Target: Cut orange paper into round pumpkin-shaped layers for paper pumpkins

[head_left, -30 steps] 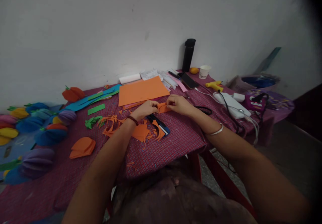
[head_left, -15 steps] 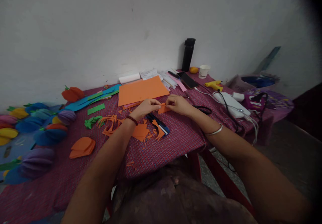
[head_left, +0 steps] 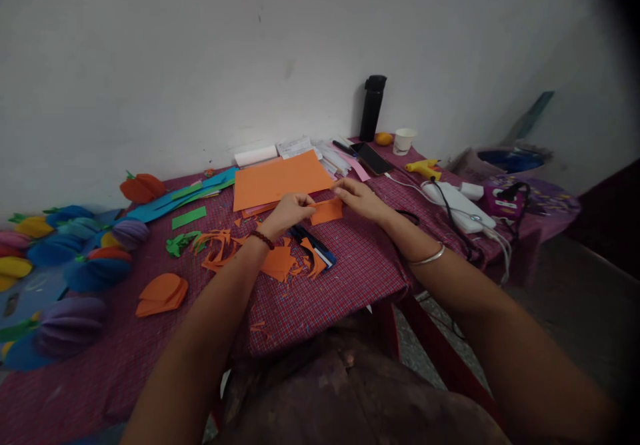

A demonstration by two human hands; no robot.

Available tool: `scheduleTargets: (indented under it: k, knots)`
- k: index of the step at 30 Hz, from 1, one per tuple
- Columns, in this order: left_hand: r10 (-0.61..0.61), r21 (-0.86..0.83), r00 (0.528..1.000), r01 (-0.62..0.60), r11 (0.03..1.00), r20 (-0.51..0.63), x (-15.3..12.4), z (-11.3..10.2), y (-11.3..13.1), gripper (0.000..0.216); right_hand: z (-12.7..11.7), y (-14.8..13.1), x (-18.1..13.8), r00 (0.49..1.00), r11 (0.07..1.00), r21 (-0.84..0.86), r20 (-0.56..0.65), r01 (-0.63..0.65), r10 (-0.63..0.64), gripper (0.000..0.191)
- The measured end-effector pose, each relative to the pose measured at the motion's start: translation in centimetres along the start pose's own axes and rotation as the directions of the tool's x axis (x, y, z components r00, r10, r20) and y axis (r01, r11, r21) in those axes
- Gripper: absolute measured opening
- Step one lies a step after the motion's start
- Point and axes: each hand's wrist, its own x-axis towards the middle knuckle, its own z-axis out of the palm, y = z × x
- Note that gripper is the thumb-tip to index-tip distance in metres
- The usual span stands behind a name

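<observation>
A small orange piece of paper (head_left: 327,212) is held up over the table, its left edge pinched between the thumb and fingers of my left hand (head_left: 291,210). My right hand (head_left: 359,198) is at the paper's upper right, fingers stretched out and not closed on it. Just below lie scissors and a blue cutter (head_left: 324,257), partly under orange scraps (head_left: 280,262). Behind my hands rests a large orange sheet (head_left: 280,182) on other papers. To the left sits a stack of rounded orange cutouts (head_left: 163,294).
Finished paper ornaments (head_left: 80,252) crowd the left side. A green strip (head_left: 189,217) and green scraps (head_left: 183,243) lie nearer. At the back right are a black bottle (head_left: 373,108), a phone (head_left: 374,158), a paper cup (head_left: 404,141), a yellow glue gun (head_left: 424,168) and a white corded box (head_left: 459,206).
My right hand has let go of the orange paper and its fingers have straightened. More of the paper now shows, lying flatter, with my left hand still pinching it.
</observation>
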Motion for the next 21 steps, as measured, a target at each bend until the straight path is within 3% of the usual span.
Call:
scheduleTargets:
  k: [5,10,16,21]
  knots:
    - [0.019,0.000,1.000,-0.019,1.000,-0.006,0.15,-0.08,-0.30,0.006,-0.04,0.11,-0.15,0.986,0.995,-0.098,0.165,0.021,-0.004,0.026]
    - [0.083,0.020,0.996,-0.083,0.996,-0.028,0.53,0.46,-0.31,0.007,0.25,0.40,-0.16,0.992,0.968,-0.252,0.121,0.008,0.023,0.015]
    - [0.031,0.195,0.999,-0.025,0.981,-0.028,0.64,0.61,-0.53,0.002,0.33,0.59,-0.18,0.971,0.922,-0.388,0.222,0.006,0.087,0.015]
    - [0.029,0.242,0.999,-0.022,0.970,-0.027,0.68,0.38,-0.64,0.004,0.45,0.34,-0.20,0.981,0.904,-0.426,0.186,0.041,0.044,0.017]
